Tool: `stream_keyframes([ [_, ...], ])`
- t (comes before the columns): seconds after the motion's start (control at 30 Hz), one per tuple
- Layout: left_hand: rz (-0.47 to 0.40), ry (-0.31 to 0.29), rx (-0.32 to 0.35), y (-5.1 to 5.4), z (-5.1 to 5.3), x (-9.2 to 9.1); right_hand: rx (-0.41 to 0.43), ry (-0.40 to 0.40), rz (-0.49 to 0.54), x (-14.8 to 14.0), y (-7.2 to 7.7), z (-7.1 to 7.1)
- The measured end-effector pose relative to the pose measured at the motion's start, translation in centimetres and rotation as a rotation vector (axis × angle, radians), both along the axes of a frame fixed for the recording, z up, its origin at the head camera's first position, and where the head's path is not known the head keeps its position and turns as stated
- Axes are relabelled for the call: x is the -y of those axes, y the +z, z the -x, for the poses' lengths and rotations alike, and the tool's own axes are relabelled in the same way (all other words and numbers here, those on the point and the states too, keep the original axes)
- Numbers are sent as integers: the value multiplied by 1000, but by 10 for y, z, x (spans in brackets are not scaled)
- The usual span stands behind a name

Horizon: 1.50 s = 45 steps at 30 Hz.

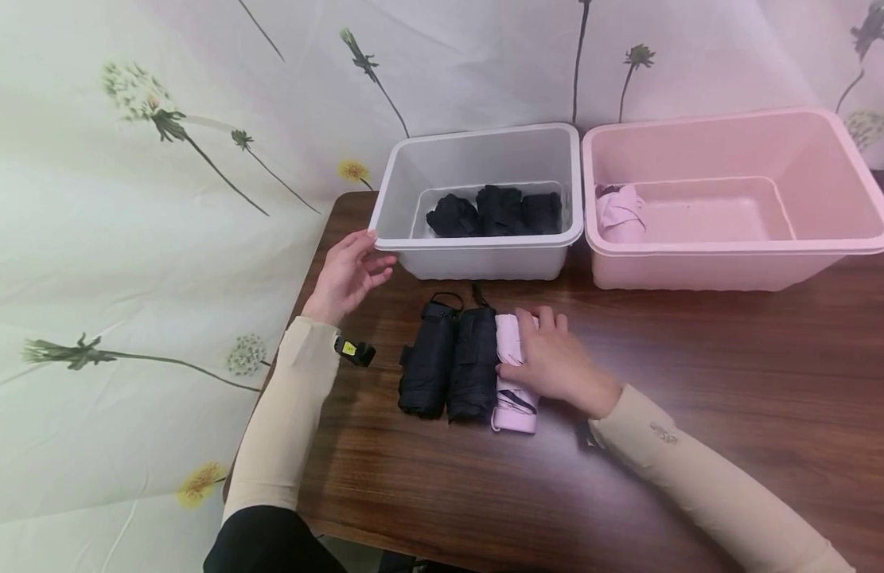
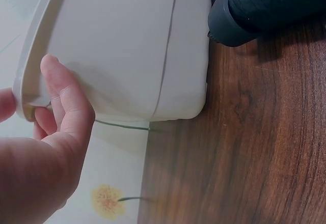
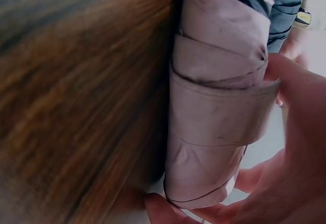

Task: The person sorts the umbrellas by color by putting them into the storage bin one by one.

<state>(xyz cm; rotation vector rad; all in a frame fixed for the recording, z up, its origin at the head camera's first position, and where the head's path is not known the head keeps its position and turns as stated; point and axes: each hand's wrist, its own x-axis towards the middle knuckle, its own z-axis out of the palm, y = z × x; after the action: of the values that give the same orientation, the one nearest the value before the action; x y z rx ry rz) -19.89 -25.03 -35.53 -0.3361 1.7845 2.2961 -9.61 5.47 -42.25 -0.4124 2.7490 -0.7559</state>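
Observation:
My left hand (image 1: pixel 347 274) holds the front left corner of the grey bin (image 1: pixel 477 247); in the left wrist view the fingers (image 2: pixel 71 99) bend about its rim (image 2: pixel 25 76). My right hand (image 1: pixel 559 362) lies over a folded pink umbrella (image 1: pixel 516 410), thumb on one side and fingertips at its far end. In the right wrist view that umbrella (image 3: pixel 219 112) stands between thumb and fingers, beside the wood surface. Left of it lie two folded black umbrellas (image 1: pixel 473 366), (image 1: pixel 429 366) side by side.
Several black folded bundles (image 1: pixel 500 211) lie in the grey bin. Right beside it stands a pink bin (image 1: pixel 699 270) with a pink folded umbrella (image 1: pixel 622 215) at its left end. A flower-patterned cloth (image 1: pixel 162 278) hangs behind and left of the wooden table (image 1: pixel 735 366).

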Motion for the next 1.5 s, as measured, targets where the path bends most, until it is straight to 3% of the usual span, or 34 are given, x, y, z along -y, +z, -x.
stream_keyframes([
  [0.23,-3,-3,-7,0,0,0,13,-6,-3,0,4,0],
  [0.53,-14,-2,-20,-1,0,0,108,-16,-13,-10,12,3],
  [1.17,-19,2,-2,-1,2,0,180,-28,-75,-33,9,7],
  [1.5,-15,7,-2,-1,2,0,168,0,-18,-38,3,8],
])
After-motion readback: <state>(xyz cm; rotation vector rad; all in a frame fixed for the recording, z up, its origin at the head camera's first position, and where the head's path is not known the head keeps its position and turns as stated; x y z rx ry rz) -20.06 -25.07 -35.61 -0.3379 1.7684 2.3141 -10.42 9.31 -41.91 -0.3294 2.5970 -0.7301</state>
